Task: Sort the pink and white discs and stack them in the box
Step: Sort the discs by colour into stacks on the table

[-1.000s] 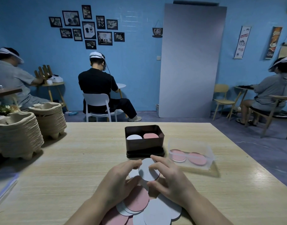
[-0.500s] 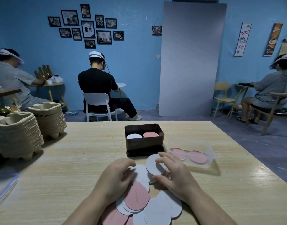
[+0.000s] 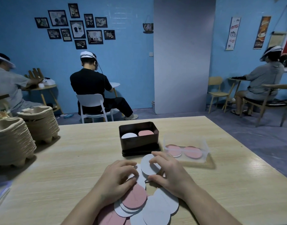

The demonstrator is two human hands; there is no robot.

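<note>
A loose pile of pink and white discs (image 3: 139, 207) lies on the wooden table near its front edge. My right hand (image 3: 170, 172) pinches a white disc (image 3: 147, 164) between thumb and fingers, lifted and tilted just above the pile. My left hand (image 3: 118, 177) rests on the pile, its fingertips curled onto another white disc (image 3: 140, 178). Behind the hands stands the dark brown box (image 3: 139, 144); a white disc (image 3: 129, 135) lies in its left half and a pink disc (image 3: 145, 133) in its right half.
A clear plastic tray (image 3: 186, 150) with two pink discs sits to the right of the box. Two stacks of pulp trays (image 3: 14, 140) stand at the table's left. Beyond the table, people sit on chairs along the blue wall.
My right hand has raised its white disc slightly and turned it more upright near the box front. My left hand stays on the pile, fingers shifted a little over the white disc.
</note>
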